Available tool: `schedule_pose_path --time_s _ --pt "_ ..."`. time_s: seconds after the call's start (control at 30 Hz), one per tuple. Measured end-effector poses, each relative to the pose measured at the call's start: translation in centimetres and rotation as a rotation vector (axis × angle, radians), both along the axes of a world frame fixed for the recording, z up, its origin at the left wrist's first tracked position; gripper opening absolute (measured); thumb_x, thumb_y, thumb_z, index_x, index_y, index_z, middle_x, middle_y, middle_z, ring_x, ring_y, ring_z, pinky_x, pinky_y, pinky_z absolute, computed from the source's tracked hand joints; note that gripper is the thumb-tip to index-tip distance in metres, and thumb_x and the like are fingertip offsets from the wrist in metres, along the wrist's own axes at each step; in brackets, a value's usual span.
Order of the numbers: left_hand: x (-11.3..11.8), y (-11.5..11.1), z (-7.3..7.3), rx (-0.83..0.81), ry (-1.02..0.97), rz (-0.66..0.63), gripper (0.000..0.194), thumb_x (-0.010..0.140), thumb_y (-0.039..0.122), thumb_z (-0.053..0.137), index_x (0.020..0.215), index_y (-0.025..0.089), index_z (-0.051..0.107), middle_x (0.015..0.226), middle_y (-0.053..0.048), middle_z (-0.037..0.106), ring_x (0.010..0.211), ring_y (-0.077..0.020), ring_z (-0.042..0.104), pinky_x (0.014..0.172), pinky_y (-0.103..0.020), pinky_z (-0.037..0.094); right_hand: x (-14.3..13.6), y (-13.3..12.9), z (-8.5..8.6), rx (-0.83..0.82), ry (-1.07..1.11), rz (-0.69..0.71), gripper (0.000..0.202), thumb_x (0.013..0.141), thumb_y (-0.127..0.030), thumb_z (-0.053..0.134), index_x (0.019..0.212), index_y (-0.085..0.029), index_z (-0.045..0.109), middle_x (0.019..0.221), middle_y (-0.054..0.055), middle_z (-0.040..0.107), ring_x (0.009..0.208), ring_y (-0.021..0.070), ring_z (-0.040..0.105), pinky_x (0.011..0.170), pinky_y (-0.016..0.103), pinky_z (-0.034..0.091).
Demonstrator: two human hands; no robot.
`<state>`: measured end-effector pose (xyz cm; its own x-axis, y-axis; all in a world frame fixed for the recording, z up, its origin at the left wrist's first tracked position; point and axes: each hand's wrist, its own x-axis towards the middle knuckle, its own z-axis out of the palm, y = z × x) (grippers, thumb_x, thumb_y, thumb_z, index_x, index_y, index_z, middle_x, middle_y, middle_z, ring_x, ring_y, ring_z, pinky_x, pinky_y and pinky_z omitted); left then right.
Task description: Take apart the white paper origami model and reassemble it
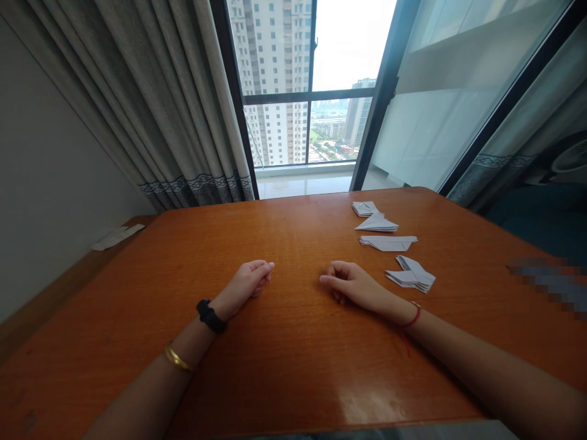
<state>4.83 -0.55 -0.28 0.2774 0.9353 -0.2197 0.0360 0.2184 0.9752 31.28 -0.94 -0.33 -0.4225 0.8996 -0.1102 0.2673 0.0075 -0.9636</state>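
Observation:
My left hand (250,280) rests on the wooden table (275,379) in a loose fist, thumb laid against the curled fingers, and nothing shows in it. Across a short gap, my right hand (348,282) also lies with its fingers curled in and the thumb pointing left; no object shows there either. To the right of it are folded white papers in a column. Nearest is a V-shaped folded paper (415,275). Beyond it come a long flat folded paper (389,243), a pointed triangular one (378,222) and a small squarish one (365,208).
White paper sheets (118,237) lie on a ledge beyond the table's left edge. A blurred-out patch (550,281) covers something at the right edge. Past the far edge are a grey curtain (183,91) and a glass door with a dark frame (385,91).

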Motion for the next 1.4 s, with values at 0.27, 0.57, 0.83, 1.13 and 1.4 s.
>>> schedule_pose_path --time_s 0.27,0.57,0.83,1.13,1.4 --pt "-0.03 0.04 -0.07 0.006 0.003 0.001 0.035 0.084 0.045 0.057 0.068 0.018 0.045 0.048 0.01 0.027 0.039 -0.0033 0.018 0.04 -0.02 0.009 0.01 -0.04 0.07 0.0 0.005 0.004 0.034 0.081 -0.045 0.062 0.067 -0.019 0.045 0.051 -0.006 0.051 0.043 0.0073 0.047 0.041 0.018 0.038" --pt "0.02 0.02 -0.04 0.003 0.01 0.002 0.034 0.084 0.045 0.057 0.067 0.018 0.044 0.048 0.01 0.027 0.039 -0.0033 0.017 0.04 -0.021 0.009 0.19 0.05 -0.24 0.013 0.005 0.011 0.033 0.082 -0.044 0.061 0.068 -0.019 0.045 0.051 -0.006 0.051 0.043 0.0077 0.048 0.041 0.019 0.037" --pt "0.02 -0.04 0.04 -0.002 0.004 0.0 0.035 0.083 0.045 0.058 0.067 0.018 0.044 0.048 0.01 0.027 0.039 -0.0033 0.017 0.04 -0.02 0.009 0.08 -0.03 -0.02 0.012 -0.007 0.005 0.034 0.082 -0.044 0.062 0.068 -0.019 0.045 0.051 -0.006 0.051 0.044 0.0077 0.048 0.042 0.019 0.037" --pt "0.08 -0.05 0.11 -0.003 -0.006 0.006 0.035 0.082 0.046 0.059 0.067 0.018 0.044 0.048 0.01 0.027 0.038 -0.0034 0.017 0.039 -0.019 0.01 0.06 -0.06 0.02 0.002 -0.02 -0.002 0.037 0.08 -0.049 0.062 0.067 -0.02 0.044 0.052 -0.005 0.051 0.044 0.0083 0.048 0.042 0.02 0.038" --pt "0.2 -0.13 0.25 0.005 -0.001 0.006 0.036 0.081 0.047 0.059 0.066 0.018 0.044 0.048 0.01 0.028 0.038 -0.0034 0.018 0.039 -0.02 0.009 0.06 -0.03 -0.03 -0.001 -0.022 0.005 0.037 0.08 -0.05 0.062 0.067 -0.019 0.044 0.051 -0.005 0.051 0.044 0.0082 0.048 0.043 0.02 0.038"
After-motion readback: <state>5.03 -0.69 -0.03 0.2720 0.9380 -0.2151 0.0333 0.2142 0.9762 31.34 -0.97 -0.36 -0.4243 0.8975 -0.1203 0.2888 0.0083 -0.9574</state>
